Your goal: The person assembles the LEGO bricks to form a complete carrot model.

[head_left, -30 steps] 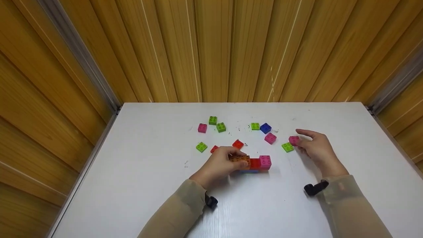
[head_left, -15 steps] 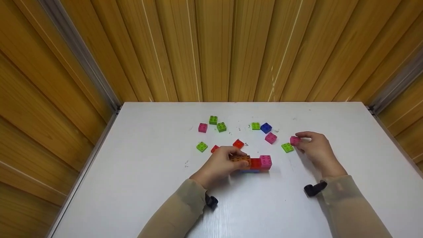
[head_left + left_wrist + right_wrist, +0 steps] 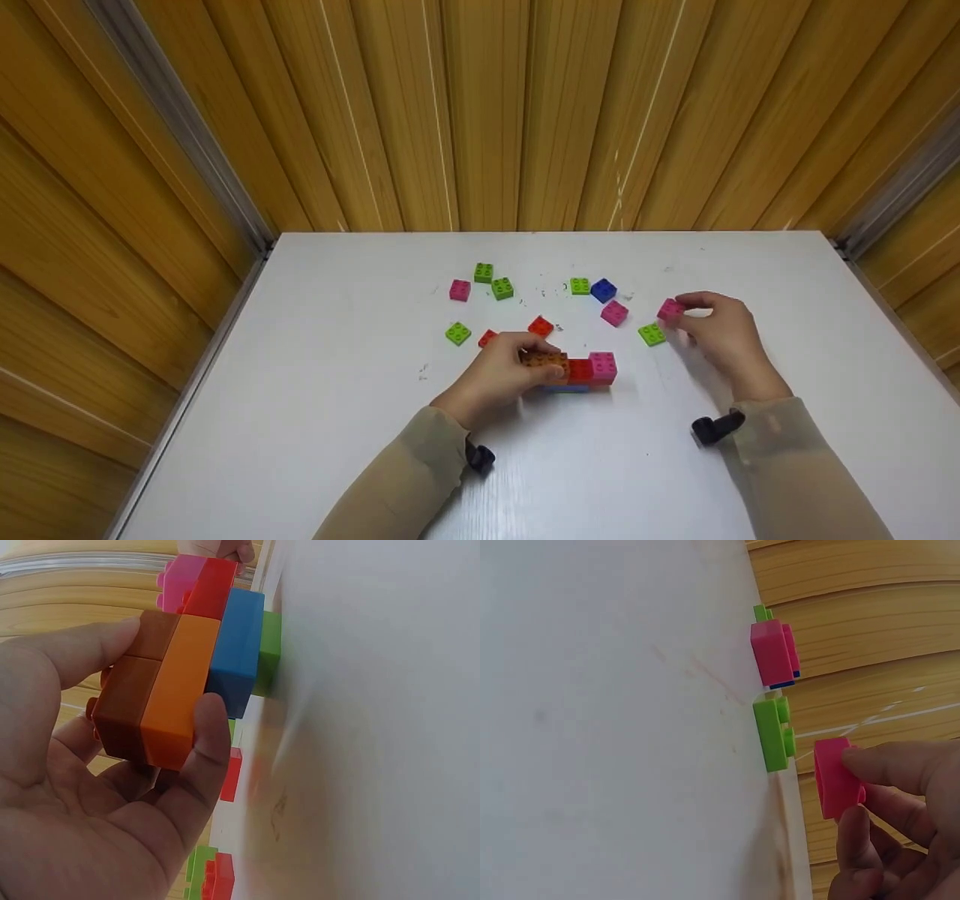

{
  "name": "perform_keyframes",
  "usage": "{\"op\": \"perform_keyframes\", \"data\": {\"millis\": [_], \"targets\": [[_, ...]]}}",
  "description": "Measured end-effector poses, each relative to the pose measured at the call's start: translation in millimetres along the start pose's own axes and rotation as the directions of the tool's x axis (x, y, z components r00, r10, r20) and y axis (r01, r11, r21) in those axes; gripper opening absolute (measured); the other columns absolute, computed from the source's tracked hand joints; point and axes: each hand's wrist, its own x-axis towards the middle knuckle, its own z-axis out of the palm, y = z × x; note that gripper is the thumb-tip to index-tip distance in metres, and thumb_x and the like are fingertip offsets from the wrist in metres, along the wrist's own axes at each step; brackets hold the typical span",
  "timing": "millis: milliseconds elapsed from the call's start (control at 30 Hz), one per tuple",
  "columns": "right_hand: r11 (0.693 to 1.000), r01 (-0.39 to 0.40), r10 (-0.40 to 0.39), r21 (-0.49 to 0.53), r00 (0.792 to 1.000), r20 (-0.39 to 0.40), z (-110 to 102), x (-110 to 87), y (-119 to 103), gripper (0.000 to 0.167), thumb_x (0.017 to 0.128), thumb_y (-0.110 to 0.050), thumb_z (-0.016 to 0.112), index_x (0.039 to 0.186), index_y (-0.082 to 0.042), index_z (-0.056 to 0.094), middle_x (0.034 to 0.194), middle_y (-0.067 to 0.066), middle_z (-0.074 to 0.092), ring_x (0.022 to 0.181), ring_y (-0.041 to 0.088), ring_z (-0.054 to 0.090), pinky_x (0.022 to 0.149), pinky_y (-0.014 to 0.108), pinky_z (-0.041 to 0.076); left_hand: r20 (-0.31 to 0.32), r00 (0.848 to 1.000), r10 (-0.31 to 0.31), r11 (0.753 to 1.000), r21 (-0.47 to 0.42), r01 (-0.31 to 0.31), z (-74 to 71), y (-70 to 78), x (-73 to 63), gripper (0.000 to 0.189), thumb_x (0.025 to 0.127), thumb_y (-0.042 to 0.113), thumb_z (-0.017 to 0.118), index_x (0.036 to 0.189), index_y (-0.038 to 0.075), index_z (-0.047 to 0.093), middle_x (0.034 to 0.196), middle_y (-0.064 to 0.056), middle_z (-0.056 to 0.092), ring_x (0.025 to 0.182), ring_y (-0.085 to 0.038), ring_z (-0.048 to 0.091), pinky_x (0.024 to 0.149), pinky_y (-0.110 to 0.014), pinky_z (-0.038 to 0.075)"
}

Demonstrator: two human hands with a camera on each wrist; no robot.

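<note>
My left hand [image 3: 491, 379] grips one end of a stack of joined toy building bricks low over the white table. In the left wrist view, brown bricks [image 3: 127, 701] sit on an orange brick [image 3: 180, 690] between thumb and fingers, with a blue brick [image 3: 238, 641] and a green brick [image 3: 268, 652] below. The stack's other end carries a red brick [image 3: 580, 370] and a light pink brick [image 3: 602, 365]. Over to the right, my right hand [image 3: 724, 337] pinches a dark pink brick [image 3: 836, 778] between thumb and fingers, raised off the table.
Just below the held pink brick lies a flat lime brick [image 3: 652, 334]. Another pink brick [image 3: 614, 313] and a blue brick [image 3: 603, 290] lie farther back. Red bricks [image 3: 540, 327] and several green ones [image 3: 502, 288] are scattered behind the left hand. Wood-look panels [image 3: 487, 112] enclose the table [image 3: 337, 412].
The right hand has lifted the dark pink brick slightly and tilted it, away from the lime brick. The left hand and the stack have stayed put.
</note>
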Motion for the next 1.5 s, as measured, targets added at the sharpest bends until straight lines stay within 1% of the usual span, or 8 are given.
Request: {"op": "perform_keyframes", "data": {"millis": [200,367,433,667,800,1000,1200,1500], "targets": [[1.000,0.017,-0.017,-0.010,1.000,0.014,1,-6.5,-12,0.063,0.111,-0.043,0.071,0.163,-0.010,0.059,0.163,0.023,0.058,0.118,0.032,0.063,0.085,0.028,0.059,-0.001,1.000,-0.017,1.000,-0.006,0.017,0.3,-0.6,-0.1,0.022,0.098,0.037,0.090,0.120,0.034,0.083,0.125,0.010,0.075,0.126,-0.019,0.063,0.118,-0.047,0.057],[0.996,0.086,-0.086,-0.029,0.996,0.009,5,-12.7,-21,0.061,0.109,-0.047,0.073,0.158,-0.011,0.064,0.162,0.021,0.060,0.130,0.035,0.059,0.092,0.031,0.051,0.002,1.000,-0.010,1.000,-0.008,0.010,0.2,-1.0,0.2,0.022,0.098,0.038,0.090,0.120,0.038,0.083,0.126,0.012,0.075,0.126,-0.019,0.062,0.120,-0.049,0.054],[0.992,0.121,-0.121,-0.031,0.993,0.011,7,-15.2,-24,0.060,0.109,-0.047,0.074,0.156,-0.012,0.066,0.160,0.020,0.062,0.130,0.034,0.059,0.092,0.031,0.050,0.001,1.000,-0.008,1.000,-0.009,0.008,0.2,-1.1,0.6,0.022,0.098,0.038,0.090,0.119,0.038,0.083,0.126,0.012,0.075,0.126,-0.018,0.062,0.120,-0.049,0.053],[0.977,0.211,-0.211,-0.013,0.977,0.028,23,-27.5,-37,0.056,0.106,-0.045,0.079,0.151,-0.012,0.071,0.149,0.016,0.068,0.121,0.029,0.059,0.084,0.023,0.052,0.001,0.999,0.037,0.999,-0.019,-0.037,0.2,-2.1,2.0,0.019,0.099,0.032,0.090,0.117,0.028,0.083,0.122,0.006,0.077,0.118,-0.017,0.066,0.109,-0.041,0.056],[0.964,0.266,-0.266,0.019,0.963,0.038,31,-33.1,-42,0.053,0.105,-0.041,0.082,0.147,-0.011,0.073,0.145,0.016,0.070,0.124,0.030,0.060,0.083,0.021,0.054,0.001,1.000,0.029,0.999,-0.016,-0.029,-0.3,-2.9,2.2,0.021,0.099,0.034,0.090,0.118,0.027,0.083,0.123,0.006,0.076,0.117,-0.017,0.065,0.107,-0.039,0.057],[0.926,0.370,-0.374,0.076,0.926,0.047,45,-41.1,-45,0.045,0.103,-0.034,0.085,0.140,-0.011,0.077,0.131,0.015,0.076,0.115,0.028,0.066,0.087,0.019,0.057,0.008,0.999,0.031,0.999,-0.009,-0.031,-0.2,-3.1,2.7,0.021,0.099,0.035,0.089,0.119,0.028,0.083,0.121,0.008,0.077,0.116,-0.018,0.066,0.108,-0.041,0.058],[0.871,0.474,-0.486,0.132,0.870,0.085,56,-46.8,-47,0.033,0.101,-0.027,0.087,0.130,-0.012,0.080,0.127,0.010,0.078,0.111,0.023,0.071,0.092,0.019,0.059,0.011,1.000,0.028,1.000,-0.013,-0.027,0.1,-3.4,3.1,0.022,0.099,0.036,0.089,0.119,0.029,0.083,0.121,0.007,0.077,0.116,-0.018,0.066,0.109,-0.042,0.059],[0.826,0.545,-0.563,0.142,0.809,0.168,67,-50.2,-48,0.024,0.099,-0.025,0.090,0.122,-0.021,0.084,0.120,-0.001,0.079,0.114,0.019,0.073,0.106,0.038,0.060,0.009,1.000,0.030,0.999,-0.014,-0.029,-0.2,-3.4,2.4,0.022,0.099,0.037,0.090,0.118,0.029,0.083,0.122,0.006,0.077,0.118,-0.019,0.066,0.111,-0.044,0.058]]}}
